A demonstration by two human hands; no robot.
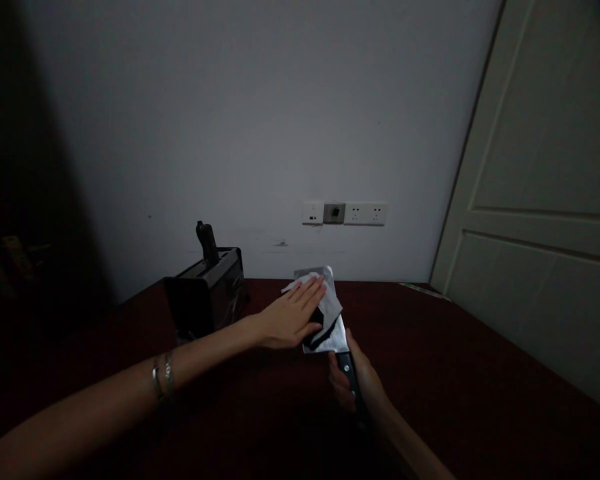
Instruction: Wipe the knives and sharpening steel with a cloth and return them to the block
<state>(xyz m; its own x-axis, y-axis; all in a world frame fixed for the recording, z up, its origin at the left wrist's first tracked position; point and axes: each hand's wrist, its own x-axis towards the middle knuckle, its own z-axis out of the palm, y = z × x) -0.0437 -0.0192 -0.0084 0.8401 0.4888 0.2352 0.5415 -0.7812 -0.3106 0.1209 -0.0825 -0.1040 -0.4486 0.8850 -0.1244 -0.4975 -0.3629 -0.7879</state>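
Observation:
A broad cleaver (336, 337) with a shiny blade and a black handle lies out over the dark red table (455, 360). My right hand (356, 381) is closed round its handle. My left hand (291, 315) lies flat, fingers stretched together, pressing a white cloth (330, 301) against the blade. The cloth covers the blade's far part. Two thin bracelets sit on my left forearm (163, 377).
A dark knife block (207, 290) with one black handle (207, 241) sticking up stands at the back left of the table. Wall sockets (345, 213) sit low on the white wall. A pale door (545, 220) is on the right.

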